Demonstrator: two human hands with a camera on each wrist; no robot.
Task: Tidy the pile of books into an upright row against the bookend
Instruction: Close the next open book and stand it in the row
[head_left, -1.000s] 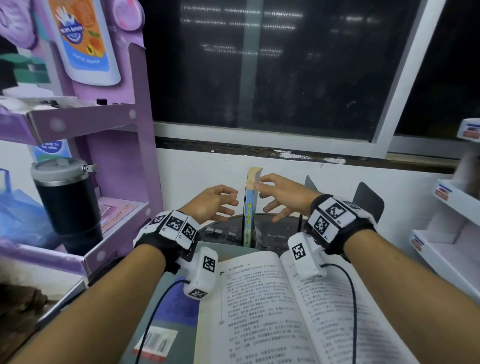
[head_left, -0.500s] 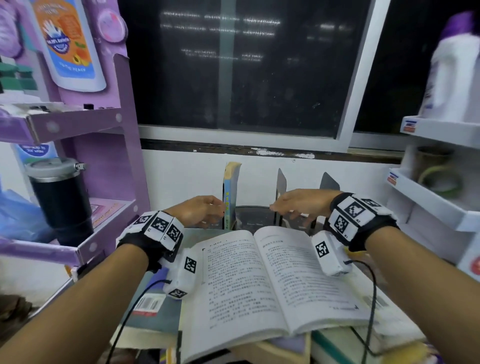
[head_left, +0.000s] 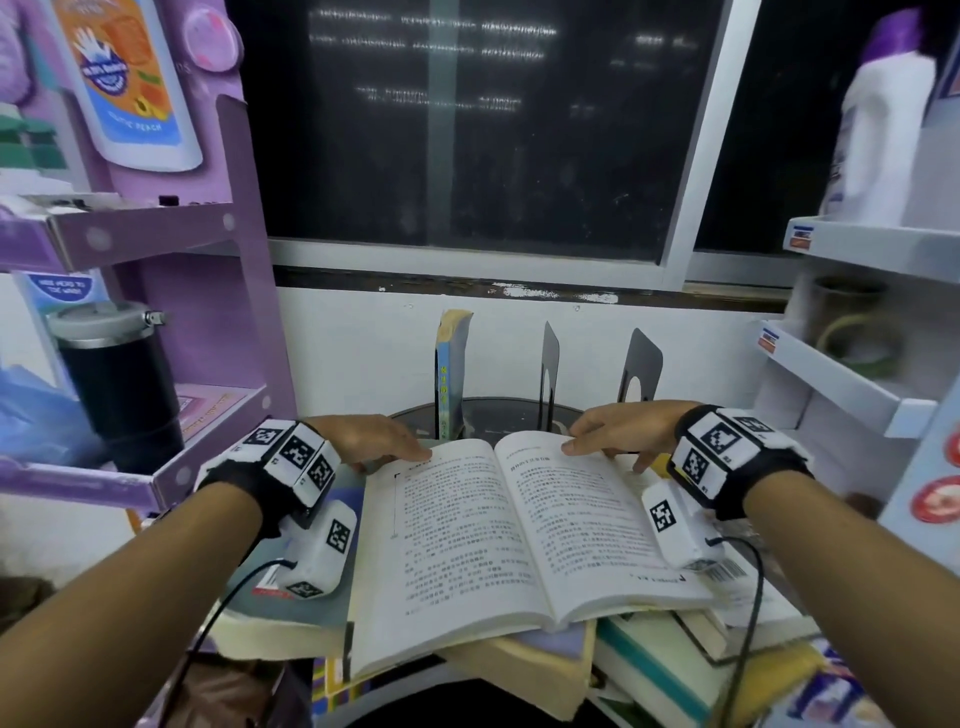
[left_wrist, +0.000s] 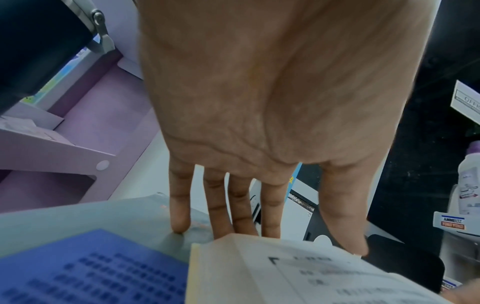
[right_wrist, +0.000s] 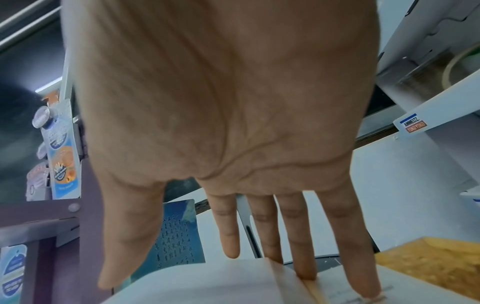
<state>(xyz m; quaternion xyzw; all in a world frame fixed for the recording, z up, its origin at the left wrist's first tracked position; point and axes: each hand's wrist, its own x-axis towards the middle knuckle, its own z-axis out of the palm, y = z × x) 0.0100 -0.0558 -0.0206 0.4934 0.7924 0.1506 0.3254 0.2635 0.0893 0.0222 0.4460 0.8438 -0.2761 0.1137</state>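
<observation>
An open book (head_left: 519, 535) with printed pages lies on top of a loose pile of books (head_left: 654, 654). Behind it a thin blue book (head_left: 451, 374) stands upright on the round dark table (head_left: 498, 415), with two black bookends (head_left: 549, 364) (head_left: 640, 366) to its right. My left hand (head_left: 400, 452) lies at the open book's far left corner, fingers straight; in the left wrist view three fingers (left_wrist: 221, 216) pass behind the page edge and the thumb lies over the page (left_wrist: 298, 277). My right hand (head_left: 597, 441) rests with straight fingers (right_wrist: 301, 246) on the far right edge of the pages (right_wrist: 207, 283).
A purple display rack (head_left: 208, 239) with a black tumbler (head_left: 119, 384) stands close on the left. White shelves (head_left: 841, 384) and a white bottle (head_left: 883, 135) crowd the right. A dark window (head_left: 467, 130) and white wall lie behind. Wrist cables hang over the pile.
Both hands have left the upright blue book and come down and apart onto the open book's far corners. The blue book stays standing on its own.
</observation>
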